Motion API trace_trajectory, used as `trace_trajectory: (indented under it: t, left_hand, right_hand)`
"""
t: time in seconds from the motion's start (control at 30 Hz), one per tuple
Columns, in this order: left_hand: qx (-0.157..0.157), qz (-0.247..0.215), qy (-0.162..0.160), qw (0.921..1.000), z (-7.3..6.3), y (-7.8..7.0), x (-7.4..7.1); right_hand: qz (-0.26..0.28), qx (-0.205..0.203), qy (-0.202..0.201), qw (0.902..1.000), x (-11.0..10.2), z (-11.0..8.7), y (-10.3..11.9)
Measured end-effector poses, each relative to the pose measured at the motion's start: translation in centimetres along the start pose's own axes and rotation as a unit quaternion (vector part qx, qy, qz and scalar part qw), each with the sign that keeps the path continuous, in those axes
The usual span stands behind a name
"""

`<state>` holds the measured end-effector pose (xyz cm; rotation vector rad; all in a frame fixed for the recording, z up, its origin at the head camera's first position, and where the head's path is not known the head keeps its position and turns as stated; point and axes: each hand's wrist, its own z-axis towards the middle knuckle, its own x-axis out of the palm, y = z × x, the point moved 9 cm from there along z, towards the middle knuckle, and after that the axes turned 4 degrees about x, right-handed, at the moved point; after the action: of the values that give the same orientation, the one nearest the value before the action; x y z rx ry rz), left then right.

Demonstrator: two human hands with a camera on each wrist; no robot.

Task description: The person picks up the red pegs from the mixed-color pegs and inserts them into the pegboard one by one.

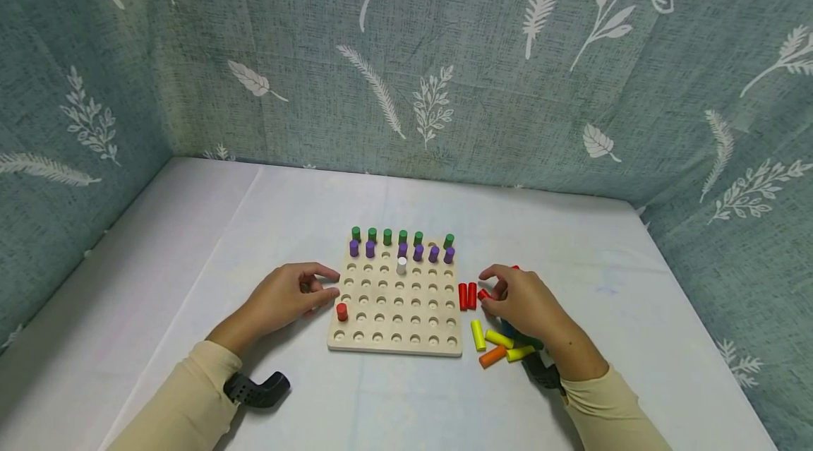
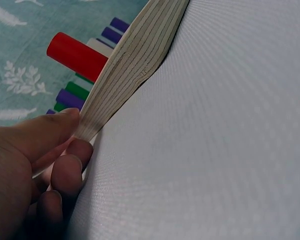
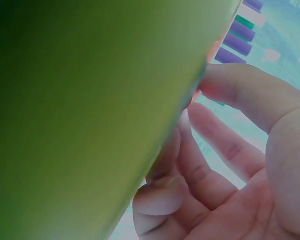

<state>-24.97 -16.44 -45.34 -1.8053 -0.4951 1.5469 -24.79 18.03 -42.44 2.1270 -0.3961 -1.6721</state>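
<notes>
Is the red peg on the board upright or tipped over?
Upright. In the left wrist view the red peg juts straight out from the face of the board; the head view shows the peg's round top.

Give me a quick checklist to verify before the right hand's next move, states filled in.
1. Board steadied: ok, left hand touches its left edge.
2. Right hand grip on the nearby red peg: cannot tell whether it is pinched.
3. Placed red peg upright: ok.
4. Green pegs fill their row: not ok, second hole from right bare.
5. Purple pegs fill theirs: not ok, third hole from left bare.
6. Right wrist view unobstructed: not ok, blurred green shape.
</notes>
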Motion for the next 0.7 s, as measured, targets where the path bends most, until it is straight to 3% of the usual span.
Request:
trace_trajectory:
  t: [0.27, 0.7]
  left_hand:
    - [-0.004, 0.001, 0.002, 1.0, 0.0, 0.0, -0.1]
    - [-0.006, -0.001, 0.006, 1.0, 0.0, 0.0, -0.2]
  right_hand:
    - [0.013, 0.001, -0.007, 0.9999, -0.7, -0.2, 0.7]
    - [0.078, -0.078, -0.024, 0.9937, -1.6, -1.5, 2.9]
